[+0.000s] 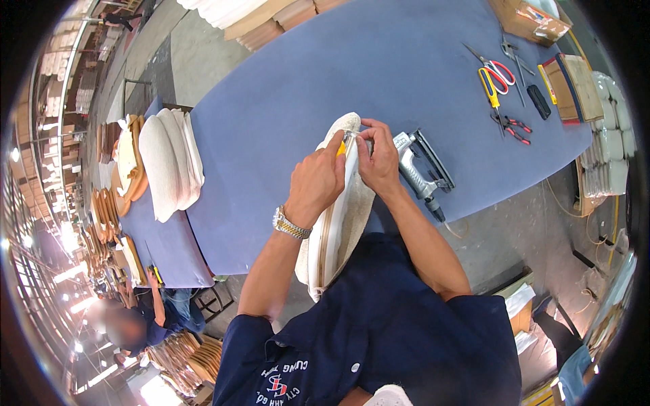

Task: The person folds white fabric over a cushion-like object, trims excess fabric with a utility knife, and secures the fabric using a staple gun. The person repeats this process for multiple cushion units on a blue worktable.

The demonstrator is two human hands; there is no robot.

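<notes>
A padded panel (362, 196) in cream fabric stands on edge against my body, its underside showing white cloth and a brown strip. My left hand (317, 181) is closed around a small yellow-handled tool (341, 148), mostly hidden by the fingers, at the panel's far end. Opposite it, my right hand (380, 159) pinches the fabric edge there, its thumb close to the tool's metal tip. Just right of that hand, a silver and black staple gun (423, 166) lies on the blue-covered table (271, 128), with an air hose attached.
Cream padded panels (169, 162) are stacked at the left. Scissors (497, 76), red-handled pliers (512, 127), a yellow-handled tool (489, 88) and a black case (539, 101) lie at the right. A cardboard box (531, 20) stands beyond. Another person (159, 318) works at the lower left.
</notes>
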